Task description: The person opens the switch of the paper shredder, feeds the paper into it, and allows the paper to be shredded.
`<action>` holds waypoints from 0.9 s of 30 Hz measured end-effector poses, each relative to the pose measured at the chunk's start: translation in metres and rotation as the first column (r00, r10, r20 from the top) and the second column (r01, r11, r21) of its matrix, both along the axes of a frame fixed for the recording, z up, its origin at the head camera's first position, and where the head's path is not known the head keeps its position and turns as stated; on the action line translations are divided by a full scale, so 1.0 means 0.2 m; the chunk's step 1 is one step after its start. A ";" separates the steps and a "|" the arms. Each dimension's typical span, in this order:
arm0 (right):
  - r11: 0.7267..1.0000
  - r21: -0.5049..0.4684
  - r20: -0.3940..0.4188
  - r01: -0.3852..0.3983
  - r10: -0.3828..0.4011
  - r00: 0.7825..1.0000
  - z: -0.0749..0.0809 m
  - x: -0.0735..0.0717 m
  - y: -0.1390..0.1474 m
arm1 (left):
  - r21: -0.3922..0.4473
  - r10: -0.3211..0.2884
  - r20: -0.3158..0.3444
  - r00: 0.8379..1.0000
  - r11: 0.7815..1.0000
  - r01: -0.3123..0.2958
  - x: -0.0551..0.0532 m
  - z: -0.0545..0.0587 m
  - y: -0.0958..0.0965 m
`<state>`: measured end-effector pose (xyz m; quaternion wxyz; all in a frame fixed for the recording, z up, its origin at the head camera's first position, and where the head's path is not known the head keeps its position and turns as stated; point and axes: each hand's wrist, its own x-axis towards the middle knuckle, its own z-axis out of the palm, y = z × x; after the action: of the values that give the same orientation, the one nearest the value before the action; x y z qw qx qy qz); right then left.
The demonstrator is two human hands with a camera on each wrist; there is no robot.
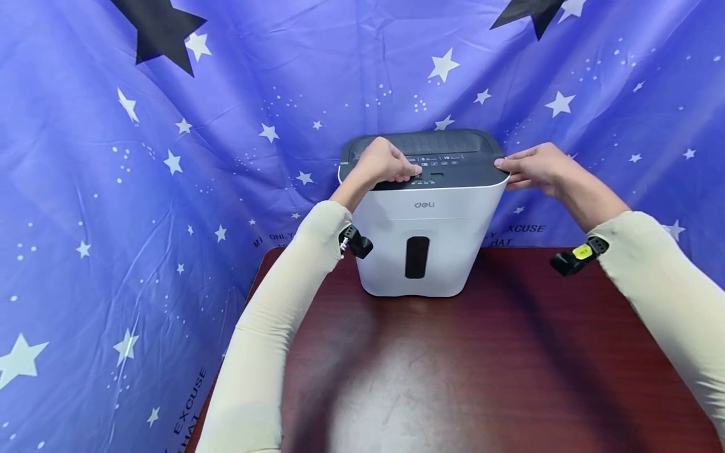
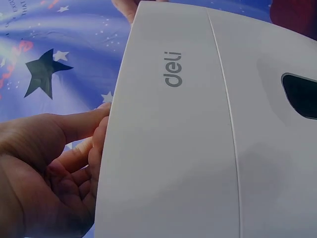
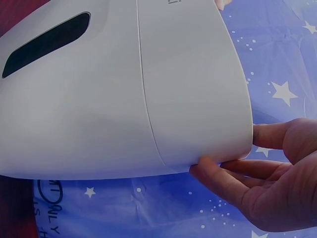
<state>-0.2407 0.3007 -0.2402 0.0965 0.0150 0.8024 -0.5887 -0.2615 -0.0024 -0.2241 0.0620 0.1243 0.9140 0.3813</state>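
A white paper shredder (image 1: 426, 239) with a dark grey top stands upright at the back of the table, "deli" printed on its front. Over the top's control panel (image 1: 453, 165), my left hand (image 1: 384, 162) has curled fingers, with thumb and forefinger together on a small switch near the middle; the switch itself is mostly hidden. My right hand (image 1: 538, 167) grips the shredder's upper right corner, thumb on the top edge and fingers against the side. In the right wrist view, the right fingers (image 3: 223, 183) press that side from below the rim.
A dark red wooden table (image 1: 453, 371) spreads out in front of the shredder. Blue star-patterned cloth (image 1: 317, 82) hangs close behind it and along the left. A dark window (image 1: 416, 257) is set in the shredder's front. Black wrist cameras (image 1: 574, 258) hang below both sleeves.
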 end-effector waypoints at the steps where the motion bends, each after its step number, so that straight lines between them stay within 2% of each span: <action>1: 1.000 0.002 0.000 0.003 -0.003 1.000 0.00 0.00 0.00 | 0.004 -0.001 -0.002 1.000 1.000 0.001 0.00 0.00 0.00; 7: 1.000 0.007 -0.001 0.013 -0.013 1.000 0.00 0.01 0.00 | 0.051 0.009 -0.013 1.000 0.999 -0.008 0.01 -0.02 0.00; 18: 1.000 0.006 0.005 0.025 -0.025 1.000 0.01 0.01 0.01 | 0.083 -0.011 -0.042 0.999 0.996 0.014 0.00 -0.04 0.00; 23: 0.999 0.013 -0.013 0.038 -0.038 0.999 0.01 0.02 0.00 | 0.020 0.022 -0.066 0.998 1.000 -0.021 0.01 -0.04 0.02; 27: 0.999 0.008 -0.029 0.043 -0.043 0.999 -0.01 0.01 -0.02 | -0.026 0.049 -0.057 0.997 0.998 -0.050 0.01 -0.03 0.04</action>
<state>-0.2388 0.2974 -0.2418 0.0723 0.0243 0.8058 -0.5873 -0.2592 0.0056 -0.2295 0.0286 0.1114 0.9233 0.3665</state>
